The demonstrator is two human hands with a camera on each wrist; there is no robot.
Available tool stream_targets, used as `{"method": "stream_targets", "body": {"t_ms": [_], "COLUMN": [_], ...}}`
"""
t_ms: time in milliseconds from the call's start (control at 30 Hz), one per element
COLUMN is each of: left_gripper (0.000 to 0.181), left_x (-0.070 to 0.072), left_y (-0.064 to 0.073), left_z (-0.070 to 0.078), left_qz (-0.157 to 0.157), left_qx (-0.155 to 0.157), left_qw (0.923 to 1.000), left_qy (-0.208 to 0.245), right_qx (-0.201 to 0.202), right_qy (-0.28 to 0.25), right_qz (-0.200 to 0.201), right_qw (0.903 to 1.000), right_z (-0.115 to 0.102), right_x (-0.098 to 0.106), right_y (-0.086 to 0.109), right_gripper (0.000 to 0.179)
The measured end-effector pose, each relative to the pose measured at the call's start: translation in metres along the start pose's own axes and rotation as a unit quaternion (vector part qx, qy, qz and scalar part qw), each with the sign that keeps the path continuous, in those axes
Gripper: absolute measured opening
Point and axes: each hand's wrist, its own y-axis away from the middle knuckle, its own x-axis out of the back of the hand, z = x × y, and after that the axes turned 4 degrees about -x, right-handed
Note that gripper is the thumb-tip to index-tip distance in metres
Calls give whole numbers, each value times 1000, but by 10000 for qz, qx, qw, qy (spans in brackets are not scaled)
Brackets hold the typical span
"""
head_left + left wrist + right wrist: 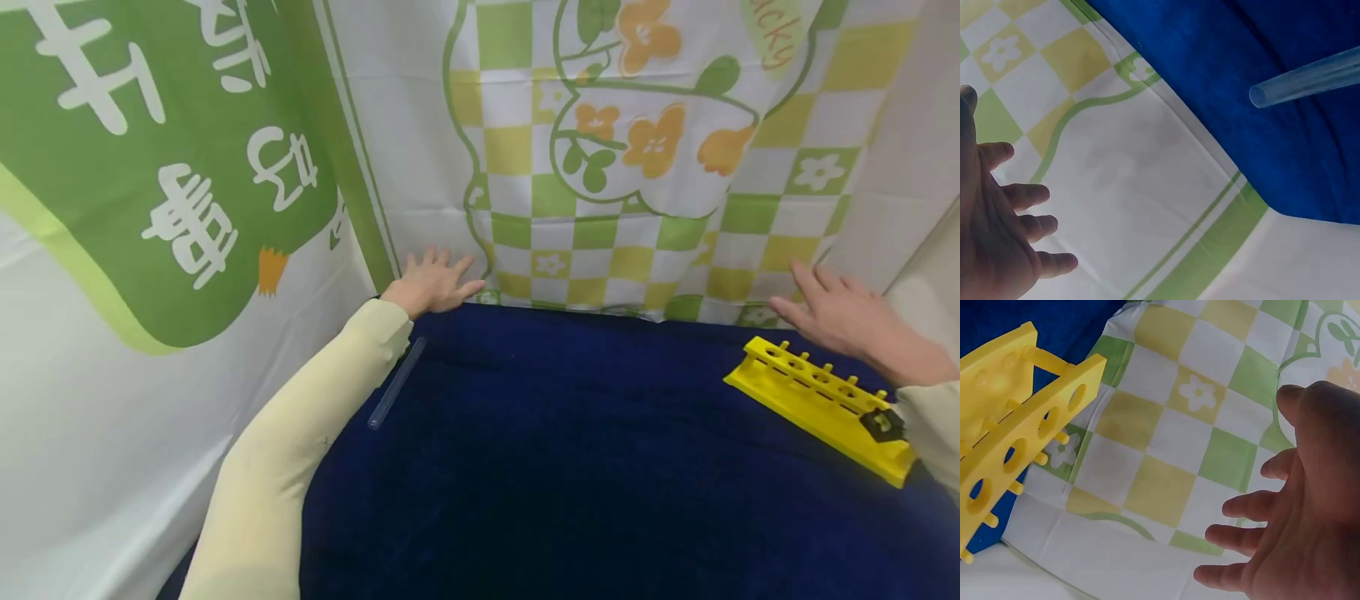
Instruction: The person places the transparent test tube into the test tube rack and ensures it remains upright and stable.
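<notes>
My left hand [431, 283] is spread with fingers apart near the back left corner of the blue cloth, holding nothing. Just nearer than it lies a clear test tube [397, 383], slanted beside the left sleeve; its open end shows in the left wrist view as a round mouth [1258, 96]. Spread as well, my right hand [847, 312] hovers at the back right, beyond a yellow test tube rack [817, 400]. Round holes run along the rack's upper bar, with short pegs beside them, and no tube stands in it. Part of the rack's right end is behind the right sleeve.
A dark blue cloth [555, 467] covers the table. Behind it hangs a checked green, yellow and white curtain [555, 217]; a white and green curtain [150, 275] with large lettering closes the left side. A small black object [883, 424] overlaps the rack's right end.
</notes>
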Motion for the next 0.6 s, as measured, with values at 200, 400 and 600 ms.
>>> {"method": "stream_targets", "body": {"t_ms": [200,400,600], "left_gripper": [73,72,72], "left_x": [-7,-9,-12], "left_y": [0,-6,-14], "left_z": [5,12,23], "left_qz": [-51,192,344], "left_qx": [-121,-283,-490], "left_qw": [9999,9993,9979], "left_qy": [-35,115,238], "right_qx": [-71,-237,-87], "right_qy": [-286,-753,-1075], "right_qz": [228,318,646], "right_qw": [9993,9964,9921], "right_z": [6,15,19], "right_x": [-10,-14,-24], "right_y": [12,21,31], "right_gripper": [83,84,80]}}
